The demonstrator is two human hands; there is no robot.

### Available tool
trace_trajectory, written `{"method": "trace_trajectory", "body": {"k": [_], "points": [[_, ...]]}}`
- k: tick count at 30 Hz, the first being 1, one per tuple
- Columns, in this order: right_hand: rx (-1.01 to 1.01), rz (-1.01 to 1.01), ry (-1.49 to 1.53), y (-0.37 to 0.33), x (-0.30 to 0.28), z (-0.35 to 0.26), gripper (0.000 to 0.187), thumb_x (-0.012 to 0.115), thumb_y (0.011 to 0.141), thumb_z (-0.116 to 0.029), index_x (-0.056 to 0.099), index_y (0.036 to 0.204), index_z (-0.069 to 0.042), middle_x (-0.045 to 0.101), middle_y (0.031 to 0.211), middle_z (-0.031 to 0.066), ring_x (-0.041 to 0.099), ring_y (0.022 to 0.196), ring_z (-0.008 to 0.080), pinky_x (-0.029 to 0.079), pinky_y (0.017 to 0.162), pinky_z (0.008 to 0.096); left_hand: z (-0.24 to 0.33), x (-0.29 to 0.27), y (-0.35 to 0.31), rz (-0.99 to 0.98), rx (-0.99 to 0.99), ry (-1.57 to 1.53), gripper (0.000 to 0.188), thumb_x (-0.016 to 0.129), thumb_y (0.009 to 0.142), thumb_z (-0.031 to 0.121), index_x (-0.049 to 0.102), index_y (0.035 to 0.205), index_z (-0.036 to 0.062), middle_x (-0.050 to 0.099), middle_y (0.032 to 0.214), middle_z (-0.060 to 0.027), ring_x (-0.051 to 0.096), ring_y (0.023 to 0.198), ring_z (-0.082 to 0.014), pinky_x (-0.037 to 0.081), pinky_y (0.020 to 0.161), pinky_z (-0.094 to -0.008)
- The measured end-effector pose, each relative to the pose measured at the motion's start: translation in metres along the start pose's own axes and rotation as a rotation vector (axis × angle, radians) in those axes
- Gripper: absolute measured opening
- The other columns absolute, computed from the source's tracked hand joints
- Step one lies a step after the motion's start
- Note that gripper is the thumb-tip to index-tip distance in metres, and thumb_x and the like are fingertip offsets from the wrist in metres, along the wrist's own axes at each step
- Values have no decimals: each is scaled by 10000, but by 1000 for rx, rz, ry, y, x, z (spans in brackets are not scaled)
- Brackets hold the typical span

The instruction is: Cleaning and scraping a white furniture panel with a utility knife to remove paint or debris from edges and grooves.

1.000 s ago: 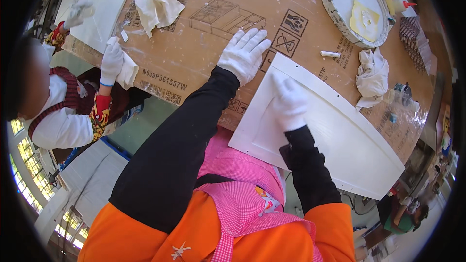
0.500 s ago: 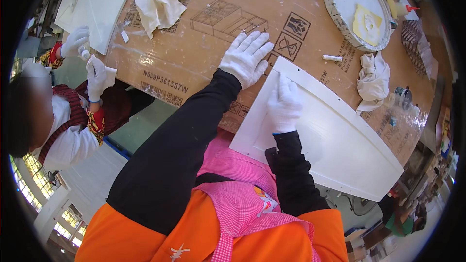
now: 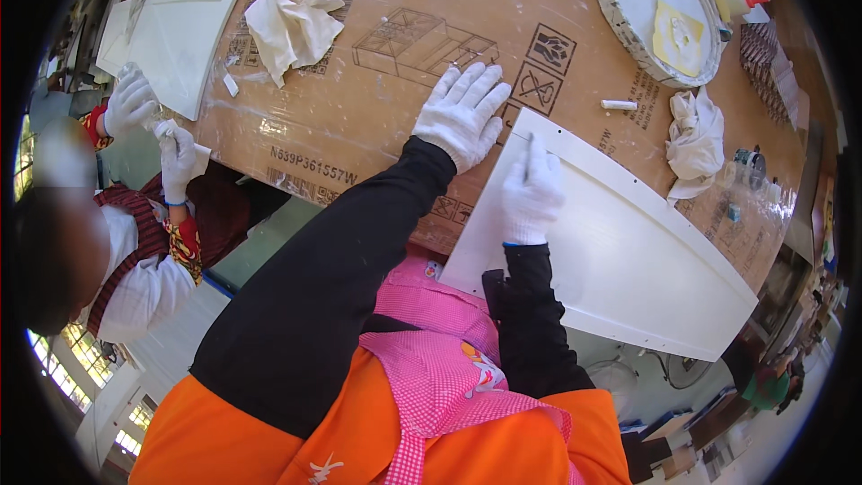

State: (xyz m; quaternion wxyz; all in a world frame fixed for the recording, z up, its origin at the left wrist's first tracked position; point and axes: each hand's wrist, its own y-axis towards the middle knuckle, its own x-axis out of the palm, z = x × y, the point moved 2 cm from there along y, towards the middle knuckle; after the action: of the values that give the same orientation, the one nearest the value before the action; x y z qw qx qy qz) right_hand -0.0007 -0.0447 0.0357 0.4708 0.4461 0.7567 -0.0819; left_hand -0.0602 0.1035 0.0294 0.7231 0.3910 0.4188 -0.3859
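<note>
My left hand (image 3: 461, 117), in a white knit glove, lies flat with fingers spread on the cardboard-covered table (image 3: 395, 117), beside the upper left corner of a white panel. The white panel (image 3: 620, 242) has a raised border, small dark holes along its edges and a curved far end; its near side overhangs the table by my apron. On its left end rests my gloved right hand (image 3: 532, 198), fingers curled and pointing away from me. A small dark tip shows at its fingertips; what it belongs to is too small to make out.
A round white tub lid (image 3: 620, 22) carries a yellow sponge-like sheet (image 3: 678, 40). Crumpled cloths (image 3: 292, 27) lie left and right, with a small white stick (image 3: 619, 105) near the panel. At left, a gloved co-worker (image 3: 175, 162) handles something small beside another white panel (image 3: 184, 36).
My right hand has shifted slightly on the panel, and a dark tip now shows at its fingertips. My left hand stays spread on the cardboard. The whole view has tilted a little.
</note>
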Motion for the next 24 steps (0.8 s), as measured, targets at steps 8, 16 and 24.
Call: {"method": "trace_trajectory", "body": {"k": [8, 16, 24], "points": [[103, -16, -14, 2, 1, -12, 372, 637, 889, -57, 656, 1253, 18, 688, 1058, 204, 683, 929, 377, 562, 817, 439, 0, -3, 0, 3, 0, -49, 541, 687, 886, 291, 579, 1384, 111, 518, 1506, -123, 446, 1427, -320, 291, 1214, -512], [66, -69, -136, 19, 11, -16, 387, 614, 916, -94, 638, 1284, 23, 692, 1135, 210, 682, 1004, 370, 570, 849, 426, -2, -4, 0, -54, 8, -70, 635, 696, 880, 396, 544, 1419, 96, 463, 1552, -140, 401, 1458, -328, 258, 1226, -516], [229, -212, -66, 26, 11, -17, 378, 636, 908, -87, 641, 1262, 47, 692, 1142, 232, 682, 1046, 382, 563, 888, 436, -3, -5, 2, -69, 18, -16, 674, 692, 876, 429, 526, 1440, 99, 452, 1558, -142, 380, 1473, -331, 248, 1232, -513]]}}
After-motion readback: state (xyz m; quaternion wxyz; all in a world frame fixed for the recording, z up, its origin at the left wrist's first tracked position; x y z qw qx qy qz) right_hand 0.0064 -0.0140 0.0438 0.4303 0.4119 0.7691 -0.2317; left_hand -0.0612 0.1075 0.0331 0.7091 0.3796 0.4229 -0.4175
